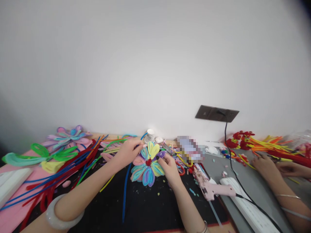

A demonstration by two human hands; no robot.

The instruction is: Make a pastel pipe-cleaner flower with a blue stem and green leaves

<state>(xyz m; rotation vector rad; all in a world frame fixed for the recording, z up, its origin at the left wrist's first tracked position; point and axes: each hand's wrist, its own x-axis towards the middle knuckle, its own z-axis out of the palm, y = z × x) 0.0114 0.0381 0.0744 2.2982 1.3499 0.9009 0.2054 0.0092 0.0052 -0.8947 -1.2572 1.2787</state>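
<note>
A multicoloured pipe-cleaner flower (pixel 148 176) with a red centre is held up over the black mat (pixel 107 207). My right hand (pixel 169 166) pinches it at the purple petal on its right side. At the flower's upper left, the fingers of my left hand (pixel 132 150) are closed together by the petal tips; part of that grip is hidden behind the hand. A single blue pipe cleaner (pixel 125 194) lies just left of the flower. Behind it stands a small white cup (pixel 150 133).
A pink glue gun (pixel 213 189) lies on the right, its cord running to a wall socket (pixel 217 113). Beneath the cord is a white power strip (pixel 250 204). Pipe-cleaner bundles (pixel 80 165) cover the left side. Another person's hands (pixel 266 168) work at the far right.
</note>
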